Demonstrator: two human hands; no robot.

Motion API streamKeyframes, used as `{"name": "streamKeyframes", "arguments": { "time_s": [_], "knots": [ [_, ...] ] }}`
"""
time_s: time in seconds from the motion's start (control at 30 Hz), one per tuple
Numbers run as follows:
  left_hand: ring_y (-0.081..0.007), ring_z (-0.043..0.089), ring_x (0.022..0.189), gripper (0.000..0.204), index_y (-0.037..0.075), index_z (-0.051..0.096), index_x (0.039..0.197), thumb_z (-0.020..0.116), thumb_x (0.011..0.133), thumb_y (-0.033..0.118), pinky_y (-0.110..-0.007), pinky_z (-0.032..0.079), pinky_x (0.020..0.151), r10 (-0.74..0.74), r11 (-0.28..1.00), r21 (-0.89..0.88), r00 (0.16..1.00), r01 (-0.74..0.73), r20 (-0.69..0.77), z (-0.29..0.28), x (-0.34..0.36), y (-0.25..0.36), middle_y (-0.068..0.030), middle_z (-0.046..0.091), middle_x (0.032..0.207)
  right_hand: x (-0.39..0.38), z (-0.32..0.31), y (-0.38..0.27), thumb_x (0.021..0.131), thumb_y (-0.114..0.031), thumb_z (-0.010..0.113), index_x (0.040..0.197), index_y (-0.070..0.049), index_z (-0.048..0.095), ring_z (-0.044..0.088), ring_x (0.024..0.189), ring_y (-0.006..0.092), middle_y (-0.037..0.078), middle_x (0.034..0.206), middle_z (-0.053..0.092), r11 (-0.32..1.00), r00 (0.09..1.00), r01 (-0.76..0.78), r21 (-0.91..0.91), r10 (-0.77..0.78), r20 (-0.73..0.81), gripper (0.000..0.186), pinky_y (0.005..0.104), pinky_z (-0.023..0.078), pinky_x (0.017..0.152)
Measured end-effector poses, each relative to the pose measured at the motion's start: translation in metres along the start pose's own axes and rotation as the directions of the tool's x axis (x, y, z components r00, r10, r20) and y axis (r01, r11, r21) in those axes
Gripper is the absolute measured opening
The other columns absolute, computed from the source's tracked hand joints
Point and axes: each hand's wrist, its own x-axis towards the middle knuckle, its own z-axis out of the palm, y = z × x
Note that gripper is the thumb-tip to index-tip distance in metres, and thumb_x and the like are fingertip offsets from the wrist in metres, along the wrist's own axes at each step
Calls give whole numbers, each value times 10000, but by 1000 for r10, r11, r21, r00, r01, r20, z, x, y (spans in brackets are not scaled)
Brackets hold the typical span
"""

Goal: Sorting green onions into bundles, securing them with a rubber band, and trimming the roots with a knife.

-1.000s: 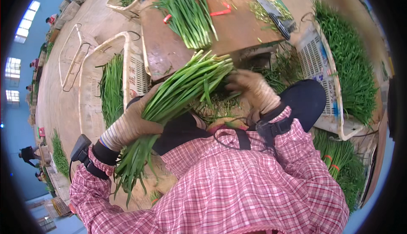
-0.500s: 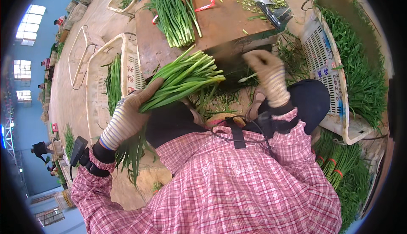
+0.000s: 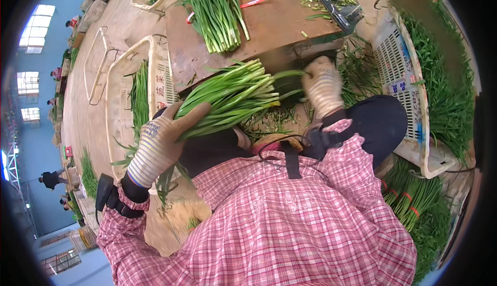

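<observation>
Clutching greens (image 3: pixel 233 94) in my left hand (image 3: pixel 163 138), just this side of the worktop (image 3: pixel 274 24); my right hand (image 3: pixel 322 85), same side, pinches a leaf (image 3: pixel 290 73). Knife (image 3: pixel 335 14) on worktop's right.

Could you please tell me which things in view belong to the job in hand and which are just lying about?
Part of the job, it seems:
- left hand, holding a bunch
- right hand, apparently gripping a leaf

Lying about, untouched now:
- second bunch on the table
- knife
- red strip
- white crates either side
</observation>
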Motion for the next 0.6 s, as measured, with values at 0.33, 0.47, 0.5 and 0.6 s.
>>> {"name": "streamKeyframes", "arguments": {
  "time_s": [0.33,0.47,0.5,0.6],
  "knots": [
    [-366,687,982,624,523,557,1371,631,884,141,-418,588,778,123,916,374,989,-147,87,1,1,-2,-186,555,1389,19,-8,-51,789,-275,792,943,14,741,674,917,332,188,942,683,558,824,318,766,-563,67,332,393,528,842],
    [-331,679,960,568,560,545,1353,638,904,225,-399,586,752,219,832,502,971,-235,92,1,-1,-3,-144,565,1360,25,-34,-43,844,-237,726,832,-11,735,690,791,356,222,812,691,992,981,69,106,-86,173,226,439,543,771],
    [-323,677,953,550,553,553,1346,647,898,249,-396,585,748,105,908,397,990,-134,95,1,-1,-3,-133,571,1344,29,-34,-41,877,-246,705,834,2,726,690,803,352,227,845,698,993,958,-26,-117,58,281,253,431,543,769],
    [-320,680,945,518,532,572,1338,662,888,292,-396,580,754,131,926,345,988,-150,76,1,2,-1,-122,588,1318,33,-20,-38,908,-382,710,1033,11,708,693,879,315,202,962,723,752,876,-21,659,-303,375,412,403,533,803]
  ]
}}
